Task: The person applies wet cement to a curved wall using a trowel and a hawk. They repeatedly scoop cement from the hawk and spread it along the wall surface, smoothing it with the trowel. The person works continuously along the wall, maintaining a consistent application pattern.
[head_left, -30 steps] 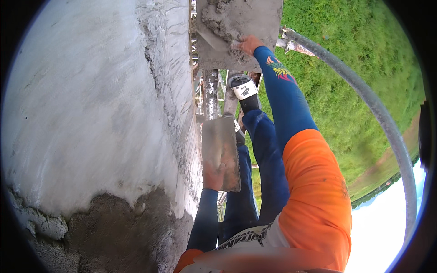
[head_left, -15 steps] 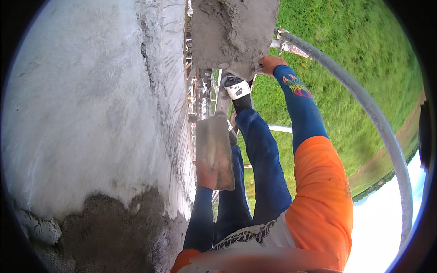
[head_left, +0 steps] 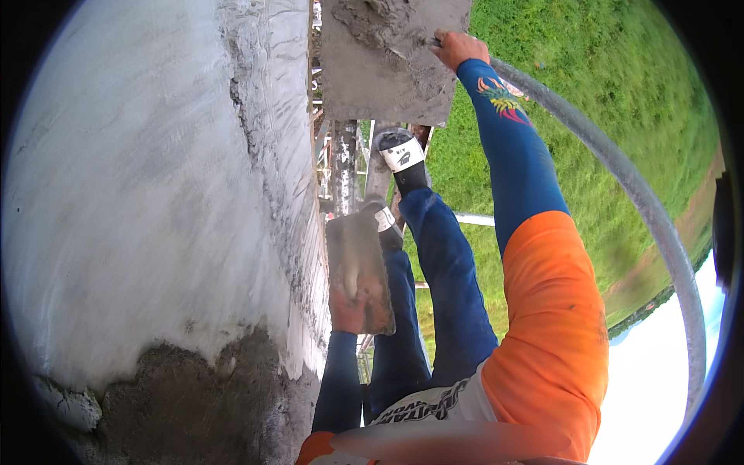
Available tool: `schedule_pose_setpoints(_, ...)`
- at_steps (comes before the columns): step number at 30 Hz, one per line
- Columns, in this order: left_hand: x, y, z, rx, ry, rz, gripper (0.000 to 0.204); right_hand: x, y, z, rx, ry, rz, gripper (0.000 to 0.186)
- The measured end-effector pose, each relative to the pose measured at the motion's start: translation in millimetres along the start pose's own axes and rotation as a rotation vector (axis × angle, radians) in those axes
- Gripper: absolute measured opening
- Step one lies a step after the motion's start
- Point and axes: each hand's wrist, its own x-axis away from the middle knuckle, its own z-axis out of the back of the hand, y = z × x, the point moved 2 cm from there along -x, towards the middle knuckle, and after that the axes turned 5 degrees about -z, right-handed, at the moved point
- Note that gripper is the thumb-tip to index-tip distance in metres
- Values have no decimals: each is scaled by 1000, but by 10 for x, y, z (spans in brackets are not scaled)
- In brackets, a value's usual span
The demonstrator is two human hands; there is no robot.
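In my left hand (head_left: 349, 311) is a rectangular plastering float (head_left: 358, 260), smeared with grey mortar and held between the wall and my legs. My fingers are closed at its lower end, partly blurred against it. At the top, my right hand (head_left: 459, 49) is closed at the right side of a mortar-covered board (head_left: 391, 101). A small dark piece sticks out of its grip toward the mortar, probably a trowel's handle; its blade cannot be made out. Wet grey mortar (head_left: 387, 27) is heaped on the board.
A wall (head_left: 132, 194) fills the left side, pale above with a dark wet mortar patch (head_left: 194, 403) below. On the right a curved metal pipe (head_left: 620, 159) arcs past grass (head_left: 620, 77). My shoes (head_left: 401, 155) stand on narrow scaffold members above a drop.
My right hand has moved up along the board's right side, away from its lower corner. The float in my left hand has shifted slightly down and tilted.
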Motion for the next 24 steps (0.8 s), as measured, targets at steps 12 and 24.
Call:
schedule_pose_setpoints(12, -18, 572, 248, -47, 117, -196, 53, 811, -326, 174, -185, -94, -178, 40)
schedule_pose_setpoints(24, -508, 2122, -52, 1014, -409, -362, 40, 3712, -355, 2619, -271, 394, 162, 35)
